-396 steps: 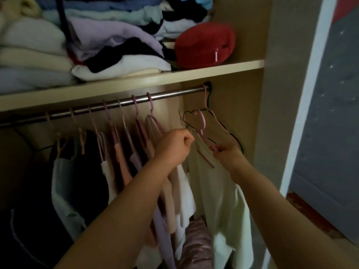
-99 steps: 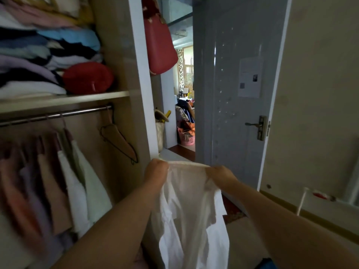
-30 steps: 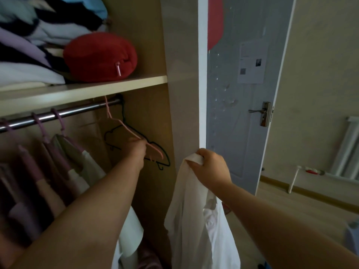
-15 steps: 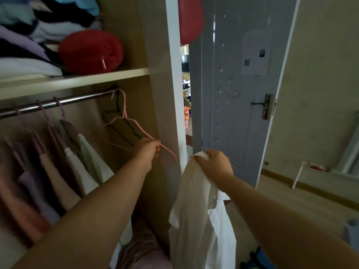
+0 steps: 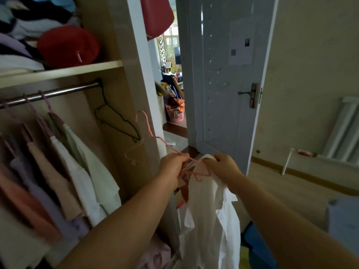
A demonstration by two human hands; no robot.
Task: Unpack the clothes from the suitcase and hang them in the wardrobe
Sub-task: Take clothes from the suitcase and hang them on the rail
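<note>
My left hand (image 5: 173, 167) grips a pink wire hanger (image 5: 148, 129) in front of the wardrobe's side panel, its hook pointing up. My right hand (image 5: 223, 167) holds the top of a white shirt (image 5: 209, 220) that hangs down between my arms. One end of the pink hanger reaches across to the shirt's top edge at my right hand. Inside the wardrobe a metal rail (image 5: 58, 93) carries several hung garments (image 5: 77, 171) at the left. An empty black hanger (image 5: 116, 119) hangs at the rail's right end.
A shelf (image 5: 64, 71) above the rail holds folded clothes and a red pouch (image 5: 68, 46). A red bag (image 5: 157, 16) hangs from the wardrobe's side panel. An open grey door (image 5: 223, 84) stands on the right, with a doorway and a pink basket (image 5: 174, 115) behind.
My left hand lifted the pink hanger off the rail and brought it out to the shirt. Both hands are now close together at the shirt's top.
</note>
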